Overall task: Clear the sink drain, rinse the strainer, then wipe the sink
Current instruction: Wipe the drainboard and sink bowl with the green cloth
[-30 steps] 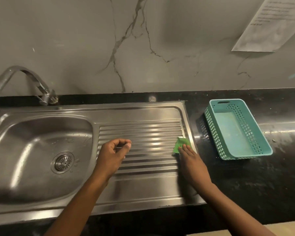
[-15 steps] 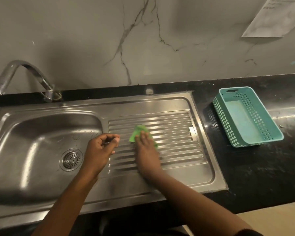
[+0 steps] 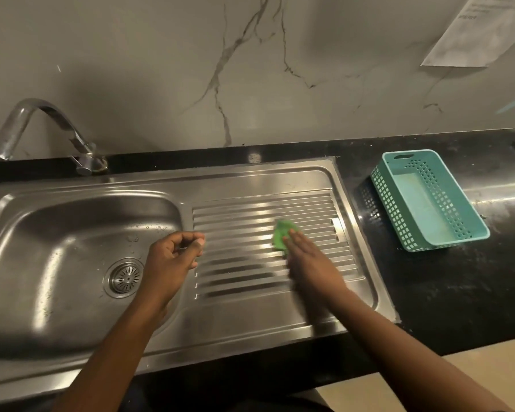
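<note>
A steel sink [image 3: 57, 239] with a ribbed drainboard [image 3: 250, 209] fills the left and middle. The round strainer [image 3: 126, 277] sits in the drain of the basin. My right hand [image 3: 308, 260] lies flat on the drainboard, pressing a small green cloth [image 3: 281, 237] under its fingertips; the hand is motion-blurred. My left hand [image 3: 173, 260] hovers over the basin's right edge, loosely curled, thumb meeting the fingers, with nothing visible in it.
A curved tap [image 3: 39, 129] stands at the sink's back left. A teal plastic basket [image 3: 428, 200] rests on the black countertop [image 3: 458, 278] to the right. A marble wall rises behind, with a paper sheet [image 3: 482, 31] stuck at top right.
My right hand slid the green cloth from the drainboard's right edge to its left side, then back toward the right. My left hand stayed curled near the basin's edge.
</note>
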